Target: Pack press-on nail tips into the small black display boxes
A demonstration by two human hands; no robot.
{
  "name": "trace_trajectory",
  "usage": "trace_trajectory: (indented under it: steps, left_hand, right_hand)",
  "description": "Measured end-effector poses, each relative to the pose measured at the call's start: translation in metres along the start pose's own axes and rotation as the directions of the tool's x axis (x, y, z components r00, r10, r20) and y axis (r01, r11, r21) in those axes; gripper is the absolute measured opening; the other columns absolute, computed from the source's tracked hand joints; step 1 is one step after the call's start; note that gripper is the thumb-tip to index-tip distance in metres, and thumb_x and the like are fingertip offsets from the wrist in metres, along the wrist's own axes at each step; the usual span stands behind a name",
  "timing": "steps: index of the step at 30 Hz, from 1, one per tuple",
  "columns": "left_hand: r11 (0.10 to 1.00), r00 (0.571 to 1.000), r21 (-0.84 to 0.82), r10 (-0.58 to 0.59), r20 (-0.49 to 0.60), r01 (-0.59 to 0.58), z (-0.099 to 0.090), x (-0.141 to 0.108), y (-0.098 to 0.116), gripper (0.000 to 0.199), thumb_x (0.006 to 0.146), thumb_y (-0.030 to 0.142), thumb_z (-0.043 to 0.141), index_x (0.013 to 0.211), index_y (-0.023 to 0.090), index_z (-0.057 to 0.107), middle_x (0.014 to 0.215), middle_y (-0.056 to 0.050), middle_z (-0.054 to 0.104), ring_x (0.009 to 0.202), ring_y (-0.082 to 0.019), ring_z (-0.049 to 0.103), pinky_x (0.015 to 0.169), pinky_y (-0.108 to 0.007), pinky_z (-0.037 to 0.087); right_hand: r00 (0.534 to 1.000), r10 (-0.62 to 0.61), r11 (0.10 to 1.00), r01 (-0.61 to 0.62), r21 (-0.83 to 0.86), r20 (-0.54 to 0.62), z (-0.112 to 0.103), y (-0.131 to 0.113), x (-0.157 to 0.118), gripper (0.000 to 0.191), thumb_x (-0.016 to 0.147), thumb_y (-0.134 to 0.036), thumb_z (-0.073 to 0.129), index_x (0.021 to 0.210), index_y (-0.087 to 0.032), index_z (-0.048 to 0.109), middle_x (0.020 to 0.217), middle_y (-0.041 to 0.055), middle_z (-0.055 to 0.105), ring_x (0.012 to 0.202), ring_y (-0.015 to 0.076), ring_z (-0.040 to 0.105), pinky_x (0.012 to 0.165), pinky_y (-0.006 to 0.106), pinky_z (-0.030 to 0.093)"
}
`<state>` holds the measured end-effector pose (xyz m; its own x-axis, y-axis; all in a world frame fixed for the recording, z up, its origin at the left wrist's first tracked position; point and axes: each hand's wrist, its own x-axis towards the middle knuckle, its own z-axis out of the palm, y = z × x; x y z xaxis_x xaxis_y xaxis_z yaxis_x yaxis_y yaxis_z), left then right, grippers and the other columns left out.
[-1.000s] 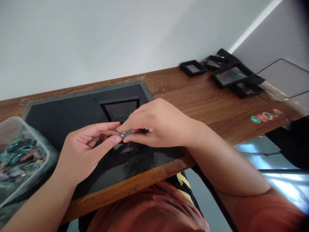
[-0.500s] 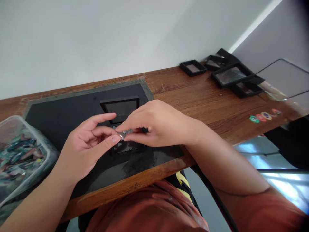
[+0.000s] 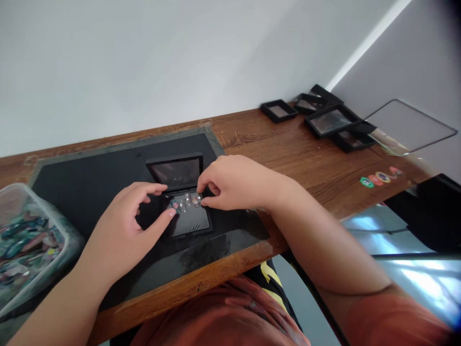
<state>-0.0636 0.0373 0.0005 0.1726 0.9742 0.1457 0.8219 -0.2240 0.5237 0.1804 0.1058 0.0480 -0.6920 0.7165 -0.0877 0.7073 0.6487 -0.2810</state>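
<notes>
I had the right hand at the clear nails' 3 o'clock end, fingertips close together; whether that grip held one, I couldn't tell. The left hand's grip gaped, empty, thumb at their 9 o'clock end. The nails lay inside an open black case; black frames sat at 2 o'clock.

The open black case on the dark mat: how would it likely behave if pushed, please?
The case probably feels stiff, given its straight edges. Its lid might swing, since it stands raised. The small clear pieces inside could slide, as no fastening shows.
</notes>
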Motion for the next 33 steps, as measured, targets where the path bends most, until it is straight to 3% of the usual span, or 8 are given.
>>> trace_trajectory:
  steps: [4,9,22,33]
  left_hand:
    - [1.000,0.998,0.028,0.001,0.060,-0.002,0.005,0.001,-0.005,0.041,0.088,0.056,0.068,0.120,0.030,0.064,0.123,-0.004,0.067,0.110,-0.027,0.061,0.093,-0.043,0.049]
    - [0.999,0.995,0.051,-0.026,0.093,0.021,0.006,0.002,-0.008,0.040,0.088,0.061,0.067,0.116,0.032,0.069,0.120,-0.004,0.068,0.110,-0.028,0.061,0.095,-0.045,0.049]
    - [0.997,0.991,0.065,-0.044,0.123,0.036,0.006,0.002,-0.006,0.039,0.088,0.063,0.064,0.110,0.033,0.073,0.113,-0.001,0.071,0.105,-0.026,0.063,0.096,-0.042,0.050]
    - [0.996,0.992,0.088,-0.044,0.115,0.034,0.009,0.002,-0.006,0.035,0.087,0.061,0.067,0.108,0.034,0.071,0.101,0.000,0.068,0.097,-0.024,0.061,0.087,-0.038,0.048]
  right_hand:
    - [0.998,0.051,0.995,-0.055,-0.084,-0.046,0.003,-0.004,-0.001,0.017,0.084,-0.029,0.069,0.096,-0.024,0.081,0.087,0.0028,0.077,0.079,0.0194,0.065,0.063,0.030,0.031]
    - [0.998,0.048,0.992,-0.051,-0.112,-0.031,0.003,-0.007,-0.003,0.019,0.085,-0.031,0.069,0.098,-0.024,0.081,0.098,0.0048,0.079,0.090,0.0239,0.070,0.065,0.031,0.036]
    - [0.998,0.060,0.992,-0.059,-0.112,0.003,0.002,-0.010,-0.005,0.020,0.086,-0.032,0.069,0.100,-0.024,0.081,0.096,0.0050,0.079,0.085,0.0215,0.069,0.062,0.030,0.034]
    - [0.997,0.080,0.994,-0.079,-0.082,0.014,0.002,-0.011,-0.004,0.017,0.084,-0.028,0.070,0.097,-0.023,0.080,0.090,0.0047,0.078,0.075,0.0188,0.066,0.060,0.030,0.033]
